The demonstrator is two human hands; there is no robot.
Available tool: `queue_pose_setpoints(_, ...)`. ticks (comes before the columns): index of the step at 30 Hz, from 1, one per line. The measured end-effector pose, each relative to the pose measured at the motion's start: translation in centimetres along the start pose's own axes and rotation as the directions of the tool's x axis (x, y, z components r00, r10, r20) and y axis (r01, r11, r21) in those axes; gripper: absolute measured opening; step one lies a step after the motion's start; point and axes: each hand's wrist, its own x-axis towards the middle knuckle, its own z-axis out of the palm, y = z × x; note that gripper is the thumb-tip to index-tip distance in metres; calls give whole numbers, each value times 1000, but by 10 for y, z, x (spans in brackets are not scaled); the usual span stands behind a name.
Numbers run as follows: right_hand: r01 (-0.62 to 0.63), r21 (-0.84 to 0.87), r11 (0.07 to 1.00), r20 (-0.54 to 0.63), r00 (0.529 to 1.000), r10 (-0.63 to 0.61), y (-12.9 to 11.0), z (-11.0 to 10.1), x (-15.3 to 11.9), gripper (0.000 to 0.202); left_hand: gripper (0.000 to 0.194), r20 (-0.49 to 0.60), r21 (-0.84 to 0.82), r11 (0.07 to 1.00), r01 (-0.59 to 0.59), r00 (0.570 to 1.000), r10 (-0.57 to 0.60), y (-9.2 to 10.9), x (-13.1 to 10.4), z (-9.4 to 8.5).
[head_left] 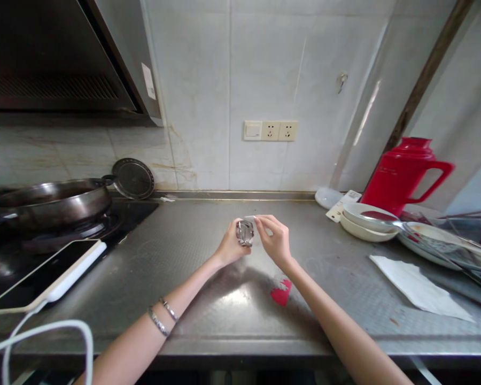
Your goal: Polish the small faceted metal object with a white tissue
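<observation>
Above the middle of the steel counter [176, 251], my left hand [229, 247] is wrapped round a small shiny, see-through object [245, 233] that looks like glass with dark reflections; its exact kind is unclear. Close beside it on the right, my right hand [276, 239] is closed in a pinch. A thin white piece [250, 218], perhaps paper, shows at its fingertips, by the object's upper rim. Below my hands a torn red patch [281, 293] lies flat on the counter.
At left, a steel pan [56, 200] sits on the stove near a phone [44, 275] with a white cable. On the right are a white tissue [419, 286], stacked bowls [363, 227] with a spoon, and a red thermos [398, 174]. Sockets [270, 131] are on the wall.
</observation>
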Motion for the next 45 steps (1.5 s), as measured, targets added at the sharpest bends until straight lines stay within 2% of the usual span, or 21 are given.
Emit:
queue_pose_setpoints(2, 104, -29, 994, 94, 990, -101, 2, 2, -1, 23, 69, 16, 46, 998, -39, 999, 38, 1, -3, 3)
queue_pose_setpoints(5, 250, -31, 968, 229, 944, -236, 3, 5, -3, 23, 64, 49, 81, 993, -84, 996, 80, 8, -5, 6)
queue_pose_setpoints(9, 381, -46, 923, 271, 894, -356, -1, 7, -3, 23, 46, 150, 74, 976, -203, 970, 190, 22, -3, 5)
queue_pose_setpoints(11, 407, -55, 912, 270, 885, -379, -3, 6, -3, 22, 43, 169, 80, 973, -215, 965, 199, 25, -2, 4)
queue_pose_setpoints(17, 382, -72, 922, 245, 902, -355, -7, 4, -5, 20, 53, 114, 202, 969, -142, 986, 120, 13, -2, 2)
queue_pose_setpoints(21, 375, -83, 923, 244, 906, -346, -9, 4, -6, 18, 73, 75, 226, 972, -59, 996, 43, 2, -2, 2)
queue_pose_setpoints(27, 276, 8, 961, 234, 934, -270, -10, -2, -2, 20, 76, 96, 208, 978, 5, 995, -26, 1, -2, 2)
queue_pose_setpoints(31, 126, 16, 992, 79, 989, -127, -5, -7, 3, 20, 68, 47, 167, 985, 45, 997, -53, 8, -3, 1)
queue_pose_setpoints(33, 81, -13, 997, -12, 997, -81, -1, -7, 5, 20, 64, 33, 141, 989, 55, 998, -60, 10, -3, 0)
queue_pose_setpoints(35, 93, -42, 995, -29, 995, -94, 4, -6, 5, 20, 65, 29, 128, 990, 61, 997, -65, 12, -4, 0)
queue_pose_setpoints(41, 261, -96, 961, 195, 951, -239, 11, 3, -3, 22, 70, 39, 155, 988, 12, 999, -18, 16, -5, 2)
queue_pose_setpoints(45, 332, -101, 938, 196, 931, -309, 8, 5, -5, 23, 69, 22, 165, 986, 36, 999, -41, 18, -6, 3)
